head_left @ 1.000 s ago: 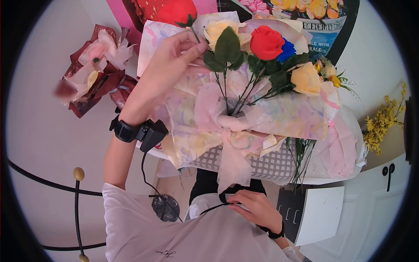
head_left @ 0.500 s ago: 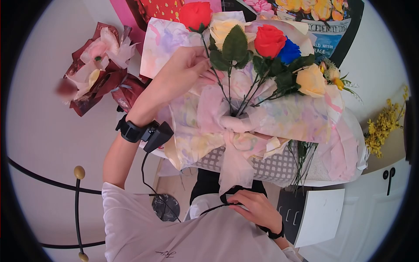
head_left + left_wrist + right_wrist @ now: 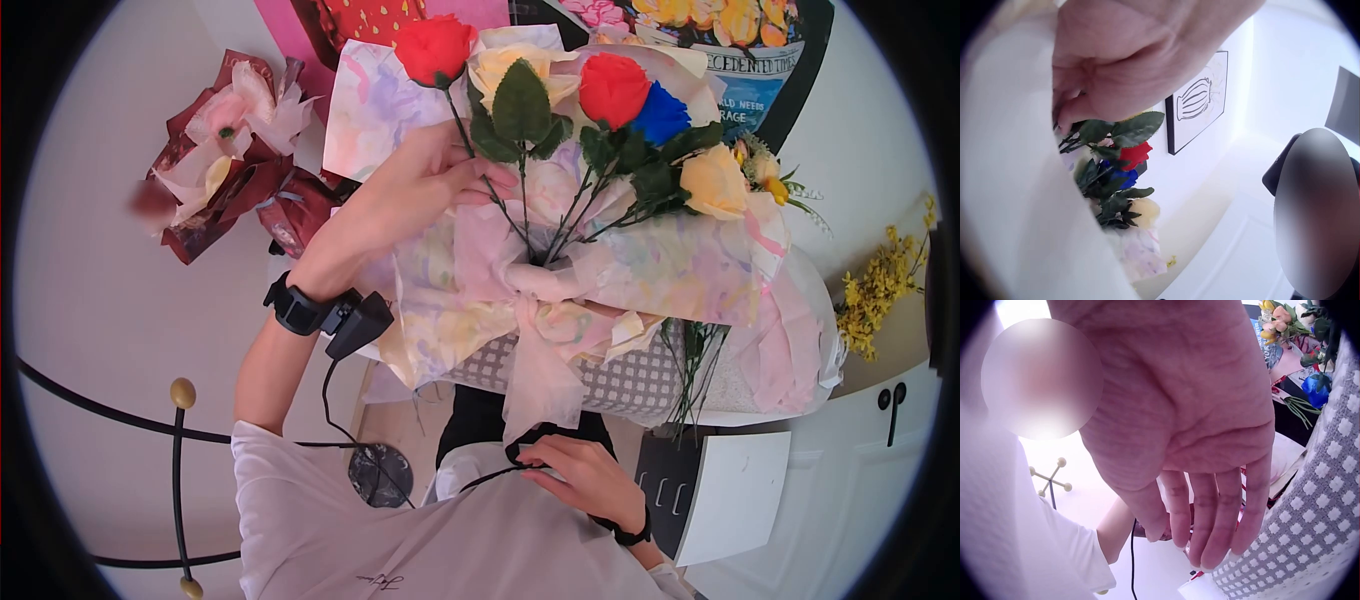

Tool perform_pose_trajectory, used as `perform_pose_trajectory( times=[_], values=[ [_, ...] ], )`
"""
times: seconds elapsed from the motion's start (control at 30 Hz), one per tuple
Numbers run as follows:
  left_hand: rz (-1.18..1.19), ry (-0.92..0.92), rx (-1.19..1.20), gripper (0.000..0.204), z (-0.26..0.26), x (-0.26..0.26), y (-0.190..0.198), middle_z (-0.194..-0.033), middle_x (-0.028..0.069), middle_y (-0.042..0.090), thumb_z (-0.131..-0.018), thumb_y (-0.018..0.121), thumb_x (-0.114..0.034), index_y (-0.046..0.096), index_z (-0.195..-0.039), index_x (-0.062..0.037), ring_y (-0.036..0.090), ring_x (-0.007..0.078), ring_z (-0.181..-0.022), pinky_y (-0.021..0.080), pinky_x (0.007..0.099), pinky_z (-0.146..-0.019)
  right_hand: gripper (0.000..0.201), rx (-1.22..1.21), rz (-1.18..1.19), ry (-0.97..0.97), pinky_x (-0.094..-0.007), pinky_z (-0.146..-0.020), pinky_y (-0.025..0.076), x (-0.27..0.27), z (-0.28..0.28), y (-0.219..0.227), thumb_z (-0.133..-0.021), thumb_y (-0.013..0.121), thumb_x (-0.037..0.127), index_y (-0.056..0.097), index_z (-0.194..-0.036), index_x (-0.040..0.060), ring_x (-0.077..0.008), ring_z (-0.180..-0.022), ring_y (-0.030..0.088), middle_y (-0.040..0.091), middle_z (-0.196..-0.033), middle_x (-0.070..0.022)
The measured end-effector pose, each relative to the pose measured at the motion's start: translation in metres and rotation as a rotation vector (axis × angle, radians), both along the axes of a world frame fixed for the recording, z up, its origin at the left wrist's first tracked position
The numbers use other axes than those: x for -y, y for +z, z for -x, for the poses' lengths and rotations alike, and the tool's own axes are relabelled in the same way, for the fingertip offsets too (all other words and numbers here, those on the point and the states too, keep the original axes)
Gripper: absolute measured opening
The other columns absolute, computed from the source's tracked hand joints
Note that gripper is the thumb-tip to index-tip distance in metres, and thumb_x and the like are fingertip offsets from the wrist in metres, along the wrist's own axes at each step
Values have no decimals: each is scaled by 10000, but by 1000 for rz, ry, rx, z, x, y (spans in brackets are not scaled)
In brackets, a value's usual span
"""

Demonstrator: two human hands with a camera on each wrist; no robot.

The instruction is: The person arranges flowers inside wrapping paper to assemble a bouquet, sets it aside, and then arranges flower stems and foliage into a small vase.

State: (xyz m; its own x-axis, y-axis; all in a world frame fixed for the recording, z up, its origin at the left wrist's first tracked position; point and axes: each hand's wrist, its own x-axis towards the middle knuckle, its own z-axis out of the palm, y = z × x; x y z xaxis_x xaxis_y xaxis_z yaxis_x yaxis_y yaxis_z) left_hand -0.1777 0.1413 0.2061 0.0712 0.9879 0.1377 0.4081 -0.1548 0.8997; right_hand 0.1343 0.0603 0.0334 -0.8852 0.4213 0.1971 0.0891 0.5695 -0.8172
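In the head view my left hand (image 3: 415, 190) pinches the stem of a red rose (image 3: 435, 50) at the left of a bouquet. Beside it stand a cream rose (image 3: 505, 70), another red rose (image 3: 614, 90), a blue rose (image 3: 660, 114) and a second cream rose (image 3: 715, 182). Pastel wrapping paper (image 3: 430, 275) and a pink ribbon (image 3: 535, 375) surround the stems. The left wrist view shows my left hand (image 3: 1129, 56) bent over leaves, its fingertips partly hidden. My right hand (image 3: 590, 478) hangs at the waist; the right wrist view shows its fingers (image 3: 1216, 506) relaxed and holding nothing.
A dark red wrapped bouquet (image 3: 240, 170) stands to the left. Under the pastel bouquet lies a grey checked cloth (image 3: 625, 385), with loose green stems (image 3: 692, 380) beside it. Yellow flowers (image 3: 875, 300) are at the right. A black cable (image 3: 327, 400) hangs from the left wrist camera.
The left red rose rose into fuller view, then tilted left and slightly down. My left hand moved down along its stem. The right hand stayed in place.
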Motion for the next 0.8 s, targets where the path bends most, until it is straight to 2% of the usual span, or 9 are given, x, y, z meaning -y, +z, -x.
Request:
perform_pose_trajectory(
  times=[0.2, 0.27, 0.37, 0.47, 0.57, 0.63, 0.7, 0.73, 0.8],
  values=[
    [15, -45, 13, 345, 8, -6, -2, -1211, 136, 682, -1012, 416, -6, 542, -1329, 43, 676, 197, -1113, 546, 314, -953, 229, 15, -49, 7, -371, -698, 544, 0, 2, -2, -868, 746, 129, 677, -1052, 11, -294, -821, 680, 683, -921, -102],
    [25, -43, 18, 343, 8, -6, -3, -1219, 139, 680, -1007, 427, -7, 549, -1322, 53, 678, 202, -1109, 549, 316, -953, 197, 5, -26, 14, -401, -702, 534, 1, 1, 0, -894, 700, 126, 630, -1044, 18, -321, -829, 650, 648, -922, -115],
    [-40, -36, -17, 323, 10, -4, -3, -1209, 145, 689, -1021, 475, -55, 563, -1306, 70, 688, 202, -1078, 558, 311, -931, 202, 4, 8, 18, -403, -700, 529, 3, -1, 6, -891, 705, 127, 631, -1047, 21, -319, -828, 649, 645, -919, -114],
    [74, 32, -69, 317, 15, 0, 5, -1134, 134, 715, -1039, 561, -150, 613, -1244, 86, 701, 191, -1017, 571, 306, -903, 206, -30, -8, 1, -401, -696, 526, 3, -7, 4, -889, 711, 132, 633, -1041, 17, -313, -829, 650, 640, -911, -113],
    [-44, 102, -233, 284, 17, 0, 2, -1044, 124, 731, -1024, 591, -132, 672, -1136, 116, 716, 182, -944, 587, 285, -840, 215, -81, -8, -5, -394, -693, 527, -1, -16, 9, -886, 718, 136, 632, -1038, 10, -312, -818, 651, 637, -907, -116],
    [-51, 126, -282, 273, 12, 2, 5, -1009, 125, 735, -1017, 601, -126, 685, -1110, 116, 718, 178, -917, 587, 279, -829, 164, -108, 54, -55, -374, -669, 529, -7, -24, 21, -863, 730, 84, 655, -981, -1, -297, -788, 665, 661, -895, -113],
    [-74, 168, -333, 263, 9, 3, 4, -975, 125, 738, -1010, 611, -120, 698, -1084, 117, 721, 174, -889, 588, 274, -818, 98, -190, 113, -228, -353, -641, 526, -15, -40, 30, -831, 731, 10, 679, -912, -5, -274, -768, 681, 695, -889, -113],
    [-102, 198, -362, 255, 9, 3, 3, -919, 110, 734, -1002, 626, -126, 714, -1052, 108, 701, 154, -827, 573, 262, -767, 75, -183, 48, -347, -330, -639, 529, -20, -51, 36, -807, 719, -46, 689, -865, -10, -246, -757, 685, 713, -866, -110],
    [-134, 225, -392, 250, 5, 5, 5, -863, 94, 730, -995, 640, -132, 731, -1020, 100, 682, 133, -765, 558, 250, -715, 80, -208, 3, -636, -286, -662, 531, -29, -73, 34, -814, 686, -59, 680, -881, -17, -203, -687, 664, 702, -805, -104]
  ],
)
